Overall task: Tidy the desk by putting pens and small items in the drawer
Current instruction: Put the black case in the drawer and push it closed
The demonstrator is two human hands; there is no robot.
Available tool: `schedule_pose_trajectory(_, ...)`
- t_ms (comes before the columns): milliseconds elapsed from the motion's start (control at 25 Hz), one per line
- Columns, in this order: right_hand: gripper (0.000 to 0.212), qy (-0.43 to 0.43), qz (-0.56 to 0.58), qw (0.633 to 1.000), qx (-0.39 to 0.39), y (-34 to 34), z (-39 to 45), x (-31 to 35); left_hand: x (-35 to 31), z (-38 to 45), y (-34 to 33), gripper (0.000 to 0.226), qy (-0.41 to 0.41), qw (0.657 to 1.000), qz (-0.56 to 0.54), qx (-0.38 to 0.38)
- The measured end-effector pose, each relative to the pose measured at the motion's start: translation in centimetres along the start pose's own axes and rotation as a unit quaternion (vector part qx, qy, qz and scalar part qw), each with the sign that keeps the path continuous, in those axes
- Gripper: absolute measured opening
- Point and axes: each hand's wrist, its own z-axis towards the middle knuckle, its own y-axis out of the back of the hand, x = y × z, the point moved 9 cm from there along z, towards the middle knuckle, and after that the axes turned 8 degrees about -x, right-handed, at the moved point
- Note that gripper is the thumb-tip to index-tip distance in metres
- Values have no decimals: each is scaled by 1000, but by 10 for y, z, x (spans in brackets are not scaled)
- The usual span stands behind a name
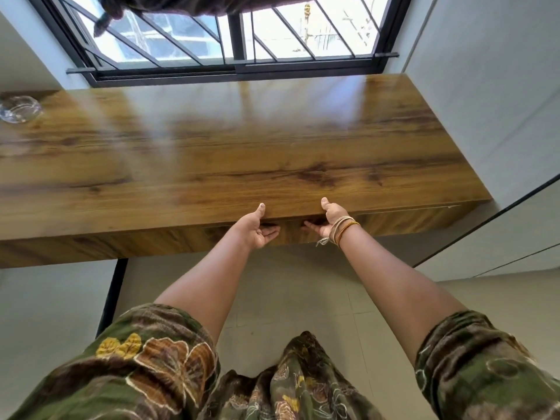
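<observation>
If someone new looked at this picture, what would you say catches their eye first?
Most likely the two bare arms reaching forward to the near edge of the wooden desk: the left hand and right hand sit side by side, thumbs on top and fingers curled under the edge. Next, the barred window just behind the desk. Last, a glass dish at the far left of the desk.

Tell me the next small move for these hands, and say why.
Probably pull back with both hands to slide the drawer out. The left hand and right hand each have a thumb on the desk edge and fingers reaching under its lip at the drawer front, which looks closed. Nothing can go in until it opens.
</observation>
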Motion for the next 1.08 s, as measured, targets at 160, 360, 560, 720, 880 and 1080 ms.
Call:
schedule_pose_trajectory(160,47,-22,40,999,-2,1,-2,-1,1,0,-1,60,-1,1000,-13,-8)
schedule_pose_trajectory(360,45,23,-47,998,-43,6,-13,4,-3,-15,4,42,-48,991,125,-25)
schedule_pose_trajectory(560,33,129,-250,954,-98,14,-33,22,-23,-35,22,36,-201,882,399,-149)
schedule_pose_trajectory(720,33,258,-540,789,-141,8,-63,34,-28,-59,18,39,-328,770,527,-147)
schedule_pose_trajectory(880,31,385,-651,647,-96,-33,-100,22,-25,-90,13,50,-387,729,550,-127)
schedule_pose_trajectory(1080,29,438,-676,592,3,-84,-138,-9,-41,-117,47,49,-432,674,572,-180)
